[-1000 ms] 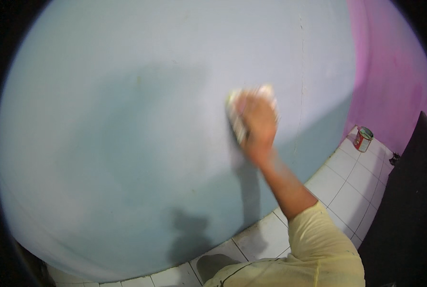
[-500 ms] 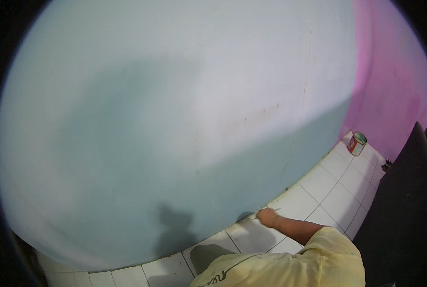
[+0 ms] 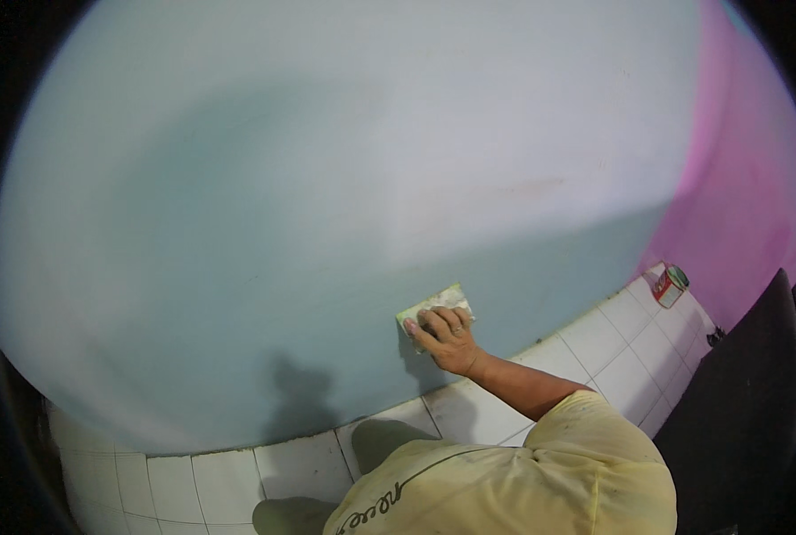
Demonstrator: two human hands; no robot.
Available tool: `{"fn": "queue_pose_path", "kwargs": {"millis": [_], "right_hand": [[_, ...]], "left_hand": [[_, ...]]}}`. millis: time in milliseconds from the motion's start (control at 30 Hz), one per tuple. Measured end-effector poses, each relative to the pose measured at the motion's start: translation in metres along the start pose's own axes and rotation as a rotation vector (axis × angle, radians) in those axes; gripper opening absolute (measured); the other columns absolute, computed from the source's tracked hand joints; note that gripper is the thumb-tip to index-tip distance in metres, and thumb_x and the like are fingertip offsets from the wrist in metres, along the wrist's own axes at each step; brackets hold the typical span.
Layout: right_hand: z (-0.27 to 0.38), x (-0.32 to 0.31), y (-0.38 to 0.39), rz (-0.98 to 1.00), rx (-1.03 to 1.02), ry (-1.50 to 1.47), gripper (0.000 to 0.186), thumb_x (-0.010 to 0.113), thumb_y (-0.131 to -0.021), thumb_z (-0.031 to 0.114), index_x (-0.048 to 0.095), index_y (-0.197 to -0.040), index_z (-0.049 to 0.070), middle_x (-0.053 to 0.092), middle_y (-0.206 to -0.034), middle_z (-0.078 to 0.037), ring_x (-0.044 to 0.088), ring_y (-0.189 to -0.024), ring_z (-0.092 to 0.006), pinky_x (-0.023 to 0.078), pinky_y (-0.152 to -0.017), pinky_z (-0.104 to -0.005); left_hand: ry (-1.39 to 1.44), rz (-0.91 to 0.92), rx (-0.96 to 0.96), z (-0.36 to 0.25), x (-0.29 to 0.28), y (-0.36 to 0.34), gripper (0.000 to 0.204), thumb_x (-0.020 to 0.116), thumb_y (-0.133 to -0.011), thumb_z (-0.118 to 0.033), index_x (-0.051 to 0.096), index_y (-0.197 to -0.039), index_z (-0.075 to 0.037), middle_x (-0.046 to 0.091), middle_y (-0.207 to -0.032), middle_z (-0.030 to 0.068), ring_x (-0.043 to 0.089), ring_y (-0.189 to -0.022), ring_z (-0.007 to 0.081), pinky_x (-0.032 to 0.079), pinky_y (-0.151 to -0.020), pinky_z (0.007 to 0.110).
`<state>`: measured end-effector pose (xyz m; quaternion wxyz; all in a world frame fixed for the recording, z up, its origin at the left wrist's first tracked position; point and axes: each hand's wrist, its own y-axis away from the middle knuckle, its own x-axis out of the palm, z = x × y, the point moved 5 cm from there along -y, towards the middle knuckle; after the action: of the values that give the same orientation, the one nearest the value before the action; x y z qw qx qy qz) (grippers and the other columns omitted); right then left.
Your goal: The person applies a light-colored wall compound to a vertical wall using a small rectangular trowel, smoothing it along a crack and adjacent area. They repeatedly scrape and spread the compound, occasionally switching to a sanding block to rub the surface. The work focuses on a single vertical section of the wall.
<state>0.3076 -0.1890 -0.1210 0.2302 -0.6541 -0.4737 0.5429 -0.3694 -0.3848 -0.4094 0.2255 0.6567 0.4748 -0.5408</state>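
My right hand (image 3: 446, 339) grips a flat, rectangular pad (image 3: 451, 294), pale yellow and off-white with worn patches, and holds it against the pale blue-grey wall (image 3: 282, 205) a little above the floor. Its fingers are bent over the pad's face, with a ring on one of them. My right forearm and yellow sleeve come up from the lower edge. My left hand is not in view.
A magenta wall (image 3: 754, 214) meets the pale wall at the right. A red can (image 3: 668, 285) with green inside stands on the white tiled floor (image 3: 210, 481) by that corner, near a small dark object (image 3: 715, 339). Large dark panels (image 3: 737, 401) stand at the right.
My right hand was higher on the wall with the pad a second ago, then dropped to the wall's foot. Now it is slightly raised from there, with the pad on the wall.
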Motion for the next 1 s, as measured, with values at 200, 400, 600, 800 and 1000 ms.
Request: {"fn": "queue_pose_path", "kwargs": {"millis": [200, 400, 600, 800, 1000], "right_hand": [[-0.031, -0.034, -0.11, -0.325, 0.159, 0.029, 0.049, 0.075, -0.077, 0.013, 0.07, -0.126, 0.016, 0.061, -0.122, -0.009, 0.055, -0.12, -0.0312, 0.038, -0.097, -0.048], [0.001, -0.008, -0.028, -0.054, 0.071, -0.031, 0.051, 0.076, -0.075, 0.01, 0.071, -0.126, 0.015, 0.062, -0.12, -0.012, 0.056, -0.119, -0.0339, 0.036, -0.105, -0.0536], [-0.031, -0.008, -0.096, -0.371, 0.238, 0.054, 0.049, 0.077, -0.076, 0.011, 0.072, -0.124, 0.017, 0.058, -0.126, -0.013, 0.053, -0.123, -0.0351, 0.031, -0.113, -0.0593], [-0.015, -0.016, -0.086, -0.236, 0.106, -0.032, 0.055, 0.077, -0.075, 0.009, 0.069, -0.129, 0.019, 0.058, -0.123, -0.012, 0.053, -0.123, -0.0358, 0.032, -0.112, -0.0589], [-0.008, -0.014, -0.094, -0.261, 0.059, 0.02, 0.057, 0.078, -0.075, 0.009, 0.07, -0.13, 0.018, 0.059, -0.126, -0.014, 0.054, -0.126, -0.0361, 0.032, -0.114, -0.0589]], "left_hand": [[-0.005, -0.014, -0.063, 0.019, -0.002, -0.001, 0.063, 0.051, -0.094, -0.022, 0.035, -0.144, 0.013, 0.056, -0.112, 0.0325, 0.057, -0.1, 0.0511, 0.048, -0.081, 0.062], [-0.012, -0.004, -0.055, 0.018, 0.002, -0.007, 0.064, 0.05, -0.094, -0.023, 0.035, -0.145, 0.012, 0.054, -0.115, 0.032, 0.055, -0.103, 0.0507, 0.047, -0.083, 0.063], [-0.025, -0.015, -0.079, 0.025, 0.002, -0.01, 0.064, 0.05, -0.095, -0.025, 0.035, -0.145, 0.012, 0.053, -0.118, 0.0316, 0.054, -0.106, 0.0504, 0.046, -0.085, 0.064], [-0.026, -0.012, -0.096, 0.025, 0.006, -0.012, 0.065, 0.05, -0.096, -0.027, 0.035, -0.146, 0.011, 0.052, -0.121, 0.0311, 0.053, -0.109, 0.05, 0.045, -0.086, 0.064], [-0.04, 0.007, -0.113, 0.03, 0.011, -0.014, 0.066, 0.05, -0.096, -0.029, 0.035, -0.147, 0.011, 0.051, -0.124, 0.0307, 0.052, -0.112, 0.0497, 0.044, -0.088, 0.065]]}}
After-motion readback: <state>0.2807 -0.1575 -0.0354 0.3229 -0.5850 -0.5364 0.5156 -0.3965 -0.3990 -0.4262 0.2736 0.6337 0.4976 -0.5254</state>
